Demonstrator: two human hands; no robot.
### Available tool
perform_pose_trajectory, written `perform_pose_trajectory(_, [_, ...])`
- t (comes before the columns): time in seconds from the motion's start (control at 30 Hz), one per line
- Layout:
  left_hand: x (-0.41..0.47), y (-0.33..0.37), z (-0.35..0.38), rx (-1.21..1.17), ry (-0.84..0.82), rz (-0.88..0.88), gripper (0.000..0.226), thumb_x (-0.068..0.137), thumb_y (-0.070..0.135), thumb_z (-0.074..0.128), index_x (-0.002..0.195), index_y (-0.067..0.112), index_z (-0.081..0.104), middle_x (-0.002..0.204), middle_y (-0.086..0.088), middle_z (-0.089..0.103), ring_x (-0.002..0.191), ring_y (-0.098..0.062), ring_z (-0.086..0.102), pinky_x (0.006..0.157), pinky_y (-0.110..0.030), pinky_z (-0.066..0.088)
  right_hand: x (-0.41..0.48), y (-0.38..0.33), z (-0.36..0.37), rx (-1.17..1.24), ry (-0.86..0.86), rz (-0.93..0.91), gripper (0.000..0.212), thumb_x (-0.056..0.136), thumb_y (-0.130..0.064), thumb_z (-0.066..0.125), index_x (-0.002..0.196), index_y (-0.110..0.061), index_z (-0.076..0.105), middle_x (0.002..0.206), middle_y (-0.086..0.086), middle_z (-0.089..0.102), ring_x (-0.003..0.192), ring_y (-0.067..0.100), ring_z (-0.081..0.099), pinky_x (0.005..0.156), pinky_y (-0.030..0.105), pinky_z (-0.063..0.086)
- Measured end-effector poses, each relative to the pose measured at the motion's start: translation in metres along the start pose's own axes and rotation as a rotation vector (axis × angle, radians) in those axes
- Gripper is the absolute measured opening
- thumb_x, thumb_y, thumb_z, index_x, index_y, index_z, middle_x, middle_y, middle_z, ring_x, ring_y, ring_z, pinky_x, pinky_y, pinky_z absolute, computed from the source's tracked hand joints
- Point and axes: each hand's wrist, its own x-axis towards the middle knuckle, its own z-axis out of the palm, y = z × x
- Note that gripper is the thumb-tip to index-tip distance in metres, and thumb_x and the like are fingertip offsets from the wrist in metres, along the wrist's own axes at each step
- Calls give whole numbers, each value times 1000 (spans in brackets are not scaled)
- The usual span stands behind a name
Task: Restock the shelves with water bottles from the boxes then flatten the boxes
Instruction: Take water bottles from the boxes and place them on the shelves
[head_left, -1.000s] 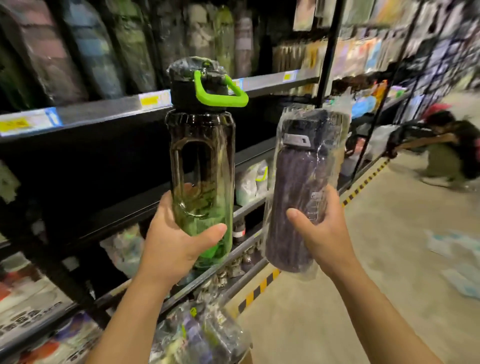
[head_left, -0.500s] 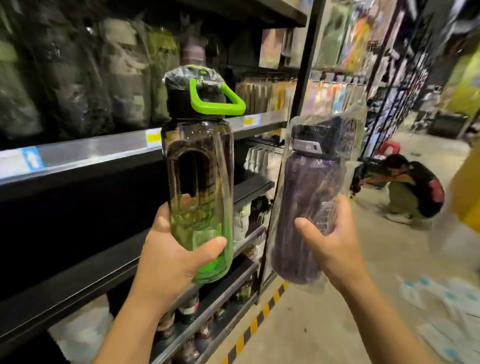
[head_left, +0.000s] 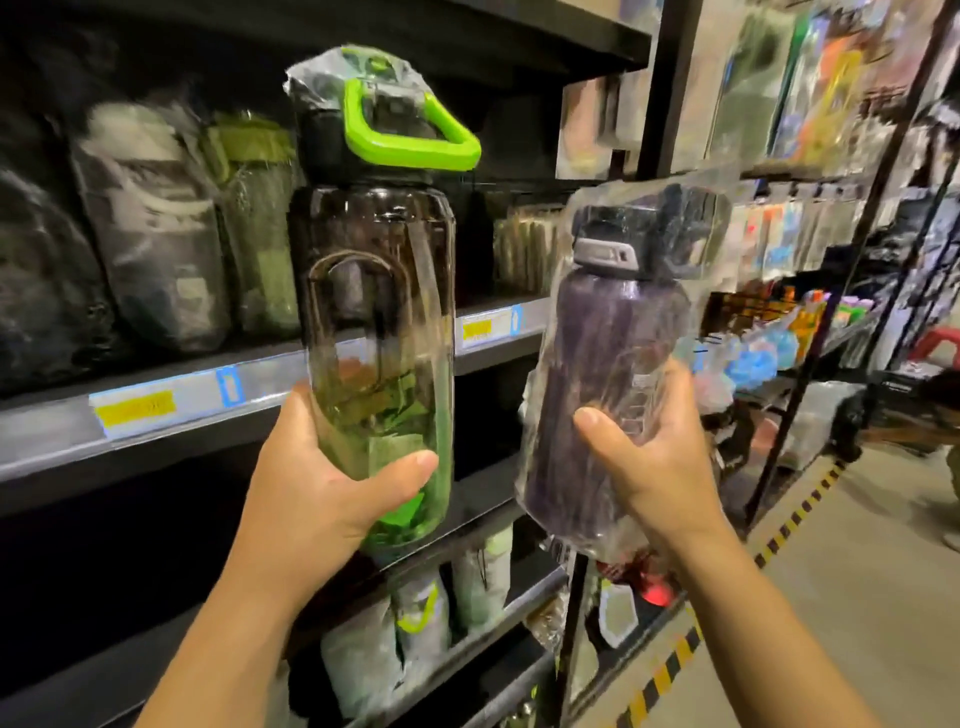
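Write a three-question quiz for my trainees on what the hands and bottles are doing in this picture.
1. True or false: the left hand grips the green-handled bottle.
2. The purple bottle in the right hand is: A) bare, B) wrapped in clear plastic, C) inside a box.
3. Does either bottle stand on the shelf yet?
Key: 1 true; 2 B; 3 no, both are held up in front of it.
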Motion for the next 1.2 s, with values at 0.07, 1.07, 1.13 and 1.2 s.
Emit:
perform_pose_trajectory(0.07, [20,9,24,0,60,26,69,50,48,90,112,48,60,108,17,76,94,-3,74,74,-13,55,38,14,-9,62,-42,-30,66,74,-53,78,130,-42,45,120,-33,59,117,-10,57,90,3,42])
perform_pose_trajectory(1.07, [253,-23,124,554,289,-108,80,61,52,96,118,32,43,117,8,61,111,-16,59,89,-36,53,361,132,62,113,-257,-132,77,74,-25,93,130,-17,41,119,-8,62,102,-7,64,89,12,49])
perform_pose_trajectory(1.13, [261,-25,130,585,271,-181,80,61,54,95,117,29,44,118,4,60,111,-21,58,92,-43,53,372,134,68,94,-269,-102,78,72,-26,94,129,-17,41,119,-10,62,105,-7,61,92,17,48])
perform_pose_trajectory(1.2, [271,-27,137,566,239,-213,78,61,53,95,121,27,52,116,7,66,108,-17,63,92,-43,55,385,136,73,91,-287,-72,81,72,-23,93,131,-22,37,116,-17,59,99,-16,58,82,5,43])
